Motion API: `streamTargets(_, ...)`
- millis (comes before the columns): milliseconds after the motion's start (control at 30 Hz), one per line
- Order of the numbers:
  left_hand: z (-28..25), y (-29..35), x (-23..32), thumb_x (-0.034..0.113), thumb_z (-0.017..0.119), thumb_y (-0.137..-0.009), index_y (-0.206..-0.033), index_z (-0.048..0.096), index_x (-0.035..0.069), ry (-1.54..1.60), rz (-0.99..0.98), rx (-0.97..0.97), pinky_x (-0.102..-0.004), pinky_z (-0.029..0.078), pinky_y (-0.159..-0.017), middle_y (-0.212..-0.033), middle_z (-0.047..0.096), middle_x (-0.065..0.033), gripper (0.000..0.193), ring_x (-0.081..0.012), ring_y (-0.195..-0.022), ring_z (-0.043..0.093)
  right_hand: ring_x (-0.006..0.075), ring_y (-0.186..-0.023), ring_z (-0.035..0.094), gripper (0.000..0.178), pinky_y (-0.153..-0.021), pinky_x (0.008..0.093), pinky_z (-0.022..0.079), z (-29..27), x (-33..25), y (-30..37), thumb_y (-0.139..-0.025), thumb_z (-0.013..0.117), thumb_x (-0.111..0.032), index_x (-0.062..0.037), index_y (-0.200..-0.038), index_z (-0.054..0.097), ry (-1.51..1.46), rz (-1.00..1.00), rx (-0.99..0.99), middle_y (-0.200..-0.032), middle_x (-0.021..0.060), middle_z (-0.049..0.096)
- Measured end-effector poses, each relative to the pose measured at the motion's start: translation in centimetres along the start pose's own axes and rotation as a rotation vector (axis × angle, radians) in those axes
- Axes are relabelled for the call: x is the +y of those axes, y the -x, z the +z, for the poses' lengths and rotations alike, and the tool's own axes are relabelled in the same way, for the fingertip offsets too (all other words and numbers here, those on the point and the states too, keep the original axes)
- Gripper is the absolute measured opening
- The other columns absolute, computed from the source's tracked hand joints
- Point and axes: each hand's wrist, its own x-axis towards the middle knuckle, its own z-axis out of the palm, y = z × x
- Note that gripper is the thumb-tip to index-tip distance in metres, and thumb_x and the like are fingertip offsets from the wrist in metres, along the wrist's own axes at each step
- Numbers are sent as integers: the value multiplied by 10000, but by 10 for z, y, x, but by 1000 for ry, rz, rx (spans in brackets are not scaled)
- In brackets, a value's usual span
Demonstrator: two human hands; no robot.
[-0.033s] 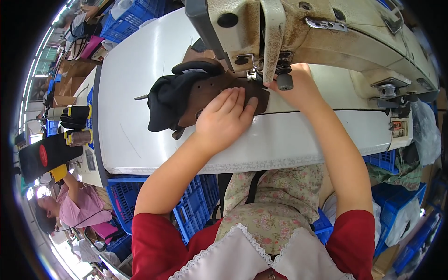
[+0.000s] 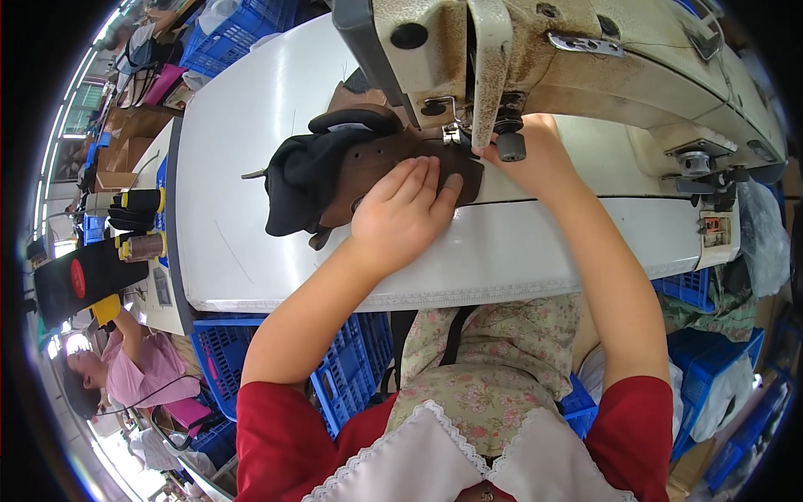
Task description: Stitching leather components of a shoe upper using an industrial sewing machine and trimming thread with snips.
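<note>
A brown leather-like piece (image 2: pixel 343 186) with bunched black cloth (image 2: pixel 299 180) lies on the white bed of a sewing machine (image 2: pixel 602 75). A thick black rounded strip (image 2: pixel 355 119) curves over its far side. Part of the brown piece sits beneath the presser foot (image 2: pixel 452 135). My left hand (image 2: pixel 399 213) rests flat on top, fingers stretched out and the thumb apart, just left of the needle area. My right hand (image 2: pixel 535 163) is at the piece's right edge, close beside the foot. Most of its fingers are hidden behind the machine head.
A ruler strip (image 2: pixel 468 294) runs along the table's near edge. Blue crates (image 2: pixel 351 368) stand below. Left are thread spools (image 2: pixel 142 247) and a black panel with a red oval (image 2: pixel 58 284). A person in pink (image 2: pixel 142 364) works there. A clear plastic bag (image 2: pixel 763 226) hangs right.
</note>
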Motion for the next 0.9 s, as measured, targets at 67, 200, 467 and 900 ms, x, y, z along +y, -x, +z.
streamTargets(67,1,1,0,192,574,-755,-1080,711,144,8,-6,15,-329,488,-974,-1078,708,-101,356,-203,-1037,663,205,-900,604,66,-910,420,420,1,-1,0,-766,698,-185,-125,-769,670,12,-18,30,-805,-32,596)
streamTargets(200,2,3,-2,193,576,-754,-1071,714,146,24,-4,30,-330,490,-972,-1074,711,-95,348,-200,-1031,665,204,-909,604,76,-906,419,423,2,-4,1,-764,701,-193,-125,-756,668,1,-39,64,-806,-37,595)
streamTargets(467,3,3,-2,193,577,-763,-1068,717,158,22,-11,39,-328,489,-972,-1074,714,-79,337,-193,-1029,667,319,-716,572,313,-799,419,424,4,-3,-1,-766,799,-308,-72,-645,633,-12,-109,185,-645,70,618)
streamTargets(900,1,4,-4,185,592,-738,-1046,733,170,76,-24,36,-344,495,-967,-1077,721,-77,339,-193,-1034,671,210,-1163,574,133,-1021,446,384,0,-6,2,-766,748,-221,-150,-877,729,19,-20,32,-1020,-53,661)
